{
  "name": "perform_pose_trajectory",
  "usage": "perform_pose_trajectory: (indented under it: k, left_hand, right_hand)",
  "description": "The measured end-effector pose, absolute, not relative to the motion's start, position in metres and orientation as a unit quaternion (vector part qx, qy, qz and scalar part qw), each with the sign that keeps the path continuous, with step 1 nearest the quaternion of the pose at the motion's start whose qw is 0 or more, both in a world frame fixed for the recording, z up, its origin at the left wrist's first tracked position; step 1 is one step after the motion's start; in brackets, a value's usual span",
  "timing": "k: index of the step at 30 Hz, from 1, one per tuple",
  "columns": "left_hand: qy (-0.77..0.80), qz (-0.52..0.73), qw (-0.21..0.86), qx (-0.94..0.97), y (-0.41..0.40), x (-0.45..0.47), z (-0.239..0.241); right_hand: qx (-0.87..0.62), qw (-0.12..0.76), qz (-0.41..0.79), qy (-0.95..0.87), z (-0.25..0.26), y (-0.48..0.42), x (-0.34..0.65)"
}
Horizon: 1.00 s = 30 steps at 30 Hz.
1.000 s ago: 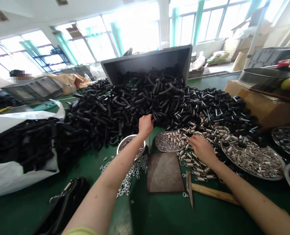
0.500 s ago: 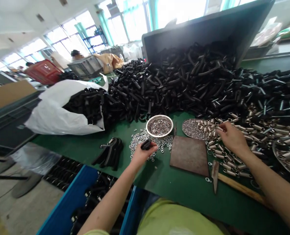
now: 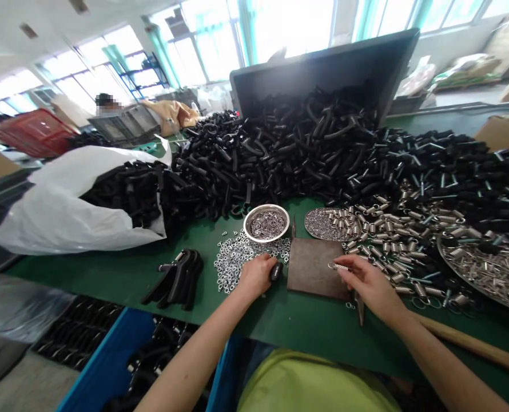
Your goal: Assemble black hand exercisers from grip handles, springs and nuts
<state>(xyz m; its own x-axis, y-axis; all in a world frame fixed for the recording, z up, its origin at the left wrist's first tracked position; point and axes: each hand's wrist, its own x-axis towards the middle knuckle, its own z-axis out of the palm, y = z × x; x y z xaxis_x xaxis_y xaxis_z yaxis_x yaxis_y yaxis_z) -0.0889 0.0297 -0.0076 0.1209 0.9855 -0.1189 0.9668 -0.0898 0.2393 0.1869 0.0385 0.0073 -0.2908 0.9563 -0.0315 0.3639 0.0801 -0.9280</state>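
My left hand [image 3: 257,276] is closed around a black handle-like part [image 3: 275,272], close to the loose nuts [image 3: 229,260] on the green table. Between the thumb and fingers of my right hand [image 3: 366,280] is a small metal spring [image 3: 340,267], its looped end pointing left. It hangs over the right side of a flat brown metal plate [image 3: 314,264]. Under my right hand lies a hammer [image 3: 360,309], its head partly covered. Behind the plate sits a shallow dish of small metal pieces [image 3: 318,225] with springs on it. A metal bowl of rings [image 3: 266,223] stands behind my left hand.
A large heap of black parts [image 3: 280,154] spills from a grey bin [image 3: 323,68]. Loose springs [image 3: 392,234] and a tray of metal pins [image 3: 490,277] lie at right. Several black parts [image 3: 181,277] rest at left, near a white sack [image 3: 66,206]. A blue crate [image 3: 104,360] stands below.
My right hand has come away from the spring pile toward the plate, carrying a spring. My left hand has turned over with the black part and moved nearer the plate. The view has shifted right.
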Motion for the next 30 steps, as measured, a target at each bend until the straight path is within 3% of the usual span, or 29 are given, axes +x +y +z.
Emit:
perform_pose_trajectory:
  k: [8, 13, 15, 25, 30]
  left_hand:
    - [0.684, 0.138, 0.198, 0.688, 0.027, -0.091, -0.003]
    - [0.589, 0.430, 0.541, 0.420, 0.001, -0.051, 0.020]
    - [0.531, 0.473, 0.605, 0.359, -0.009, -0.033, 0.028]
    - [0.491, 0.509, 0.635, 0.311, -0.018, -0.021, 0.030]
    - [0.514, 0.483, 0.620, 0.343, -0.020, -0.022, 0.033]
  right_hand:
    - [-0.472, 0.348, 0.537, -0.606, 0.008, 0.029, 0.177]
    - [-0.416, 0.368, 0.620, -0.554, 0.026, 0.013, 0.156]
    - [-0.390, 0.370, 0.641, -0.547, 0.032, 0.008, 0.147]
    - [-0.378, 0.390, 0.677, -0.497, 0.023, 0.007, 0.137]
    - [-0.408, 0.378, 0.639, -0.531, 0.028, 0.007, 0.136]
